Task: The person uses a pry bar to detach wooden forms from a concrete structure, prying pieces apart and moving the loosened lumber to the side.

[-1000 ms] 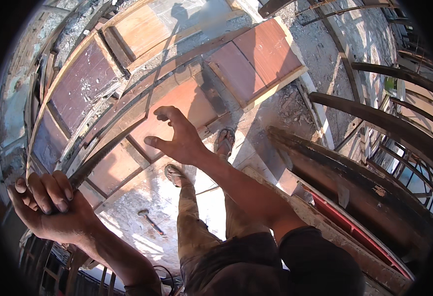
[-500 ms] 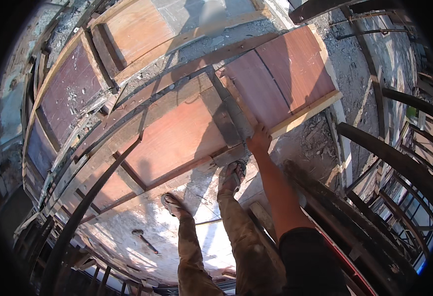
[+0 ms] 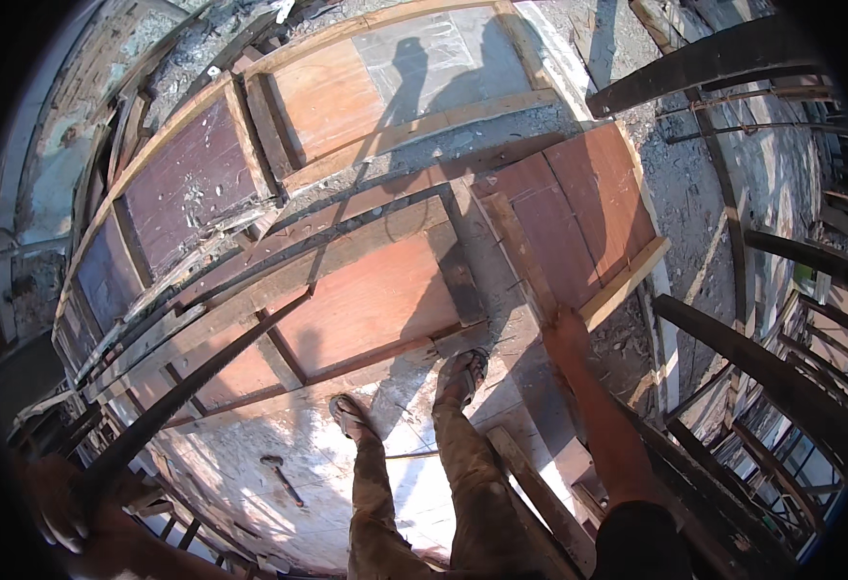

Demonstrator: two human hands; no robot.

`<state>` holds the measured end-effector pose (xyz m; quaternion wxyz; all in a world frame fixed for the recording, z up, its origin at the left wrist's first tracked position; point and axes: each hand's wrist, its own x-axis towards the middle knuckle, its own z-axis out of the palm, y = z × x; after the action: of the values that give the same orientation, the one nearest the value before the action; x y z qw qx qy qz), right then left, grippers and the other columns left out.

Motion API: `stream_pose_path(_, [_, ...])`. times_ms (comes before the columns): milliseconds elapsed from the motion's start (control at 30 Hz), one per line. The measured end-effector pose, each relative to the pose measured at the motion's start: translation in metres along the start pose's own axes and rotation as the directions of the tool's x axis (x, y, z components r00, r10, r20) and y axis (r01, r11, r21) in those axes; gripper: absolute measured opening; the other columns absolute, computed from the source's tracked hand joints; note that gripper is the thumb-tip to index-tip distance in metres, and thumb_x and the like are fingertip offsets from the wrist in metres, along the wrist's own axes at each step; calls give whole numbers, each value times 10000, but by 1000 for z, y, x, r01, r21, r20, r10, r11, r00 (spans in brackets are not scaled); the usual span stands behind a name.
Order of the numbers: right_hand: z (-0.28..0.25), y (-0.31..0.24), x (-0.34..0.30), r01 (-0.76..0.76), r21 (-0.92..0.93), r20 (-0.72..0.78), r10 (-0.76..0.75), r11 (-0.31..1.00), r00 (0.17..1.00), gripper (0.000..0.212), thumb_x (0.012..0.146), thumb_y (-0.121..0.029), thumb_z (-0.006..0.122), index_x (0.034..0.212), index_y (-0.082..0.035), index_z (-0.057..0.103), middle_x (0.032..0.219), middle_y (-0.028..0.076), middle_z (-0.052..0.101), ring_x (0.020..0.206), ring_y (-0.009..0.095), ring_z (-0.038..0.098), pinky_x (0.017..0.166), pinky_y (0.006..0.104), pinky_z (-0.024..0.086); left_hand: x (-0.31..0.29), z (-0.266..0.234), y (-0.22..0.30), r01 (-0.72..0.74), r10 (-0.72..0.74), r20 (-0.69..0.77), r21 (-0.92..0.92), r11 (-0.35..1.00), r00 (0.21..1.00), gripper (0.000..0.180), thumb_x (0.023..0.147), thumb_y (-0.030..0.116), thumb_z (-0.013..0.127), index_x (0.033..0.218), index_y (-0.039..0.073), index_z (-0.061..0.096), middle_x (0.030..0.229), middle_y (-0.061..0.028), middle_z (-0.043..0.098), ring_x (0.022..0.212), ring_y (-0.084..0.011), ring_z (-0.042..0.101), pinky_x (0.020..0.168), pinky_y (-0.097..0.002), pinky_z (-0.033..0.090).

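Head view: the right hand point(image 3: 567, 336) touches the near corner of the reddish panel point(image 3: 598, 198), lying at twelve o'clock, its side strip point(image 3: 520, 249) running toward eleven; whether those fingers pinch, I cannot tell. The left hand point(image 3: 57, 512) wraps a dark bar point(image 3: 201, 379) slanting toward two o'clock.

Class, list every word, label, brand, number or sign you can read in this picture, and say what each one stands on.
None: no text can be read anywhere.
The reddish panel, the hammer and the long dark bar in the left hand show no legible lettering.
The clutter near the picture's dark rim is too small and blurred to tell.
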<state>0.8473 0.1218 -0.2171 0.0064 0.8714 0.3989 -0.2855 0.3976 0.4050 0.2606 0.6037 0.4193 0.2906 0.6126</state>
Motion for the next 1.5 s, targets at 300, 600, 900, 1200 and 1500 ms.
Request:
stream_pose_path(300, [-314,-135,-47,-83,660,31,84,746,996,460,822,-232,745,1117,92,607,857,89,651,736,184,636,650,332,518,39,-7,-12,-124,132,-91,88,988,987,317,1063,234,409,1160,-24,566,598,44,340,389,-29,269,356,-202,254])
stream_pose_path(600, [-450,-254,-25,122,970,-122,-12,210,992,374,974,-185,598,1274,37,602,1169,123,681,1019,197,679,909,334,541,13,-67,31,-83,82,-222,6,997,972,322,1022,253,464,1131,-21,592,607,53,353,421,-27,287,416,-205,262])
stream_pose_path(900, [-426,-460,-59,489,244,-479,-335,837,811,340,961,-359,573,1135,-103,715,1144,49,701,1075,194,604,936,355,456,-39,-114,78,-63,40,-172,-126,990,984,360,1031,287,437,1141,-17,594,575,59,353,393,-27,298,405,-207,271])
stream_pose_path(1200, [-139,-373,-126,326,603,128,-492,728,861,409,897,-296,706,1124,44,683,1003,147,716,931,171,657,829,313,505,-88,-142,108,-31,-23,-453,-112,993,891,415,1036,407,423,1008,45,625,509,49,320,345,-75,255,365,-255,263])
stream_pose_path(1500, [68,-302,-396,156,403,631,-397,902,666,344,880,-335,719,1029,-27,687,1006,194,706,952,326,687,848,386,522,-201,-223,303,-226,140,-528,-103,969,838,263,1009,209,428,798,66,495,532,5,338,384,-91,291,441,-244,287])
